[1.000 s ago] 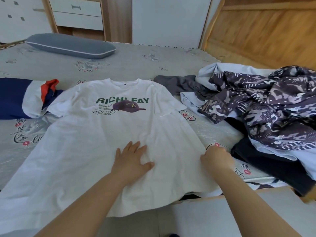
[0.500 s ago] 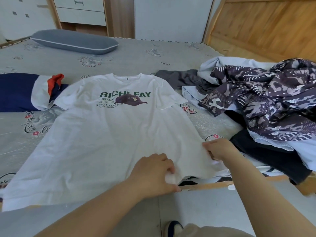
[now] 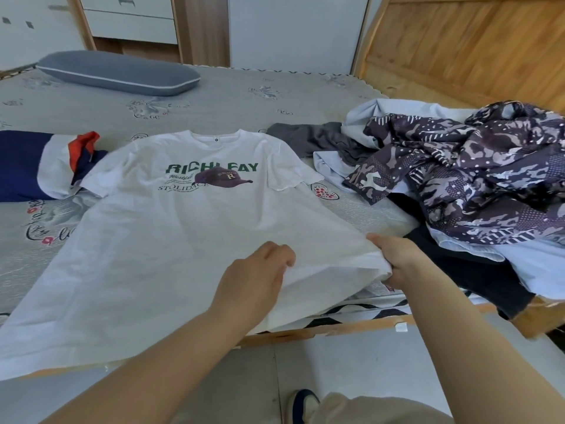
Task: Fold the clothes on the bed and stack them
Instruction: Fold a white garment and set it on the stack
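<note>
1. White T-shirt (image 3: 183, 240) lies face up on the bed (image 3: 275, 96), collar toward the far side, hem hanging over the near wooden edge. Green lettering and a dark cap print sit across the chest.
2. Left hand (image 3: 253, 280) is at the lower middle of the shirt near the hem, fingers curled down into the fabric; it appears to pinch a fold of cloth, though the fingertips are partly hidden.
3. Right hand (image 3: 397, 258) grips the shirt's lower right corner, fingers closed round bunched fabric, which is lifted slightly off the mattress there.
4. The two hands are near each other, with a raised ridge of white cloth between them.
5. Unfolded pile (image 3: 474, 185) occupies the right side of the bed: a purple camouflage-print garment on top, pale blue cloth (image 3: 397, 111) beneath and behind it, a dark garment (image 3: 477, 280) at the near edge, a grey piece (image 3: 308, 139) toward the shirt's right sleeve.
6. At the left, a navy, white and orange garment (image 3: 39, 166) lies just beside the shirt's left sleeve.
7. A grey pillow (image 3: 119, 73) rests at the far side of the bed, well apart from the shirt.
8. A shoe (image 3: 301, 405) and trouser leg show on the floor at the bottom edge.
</note>
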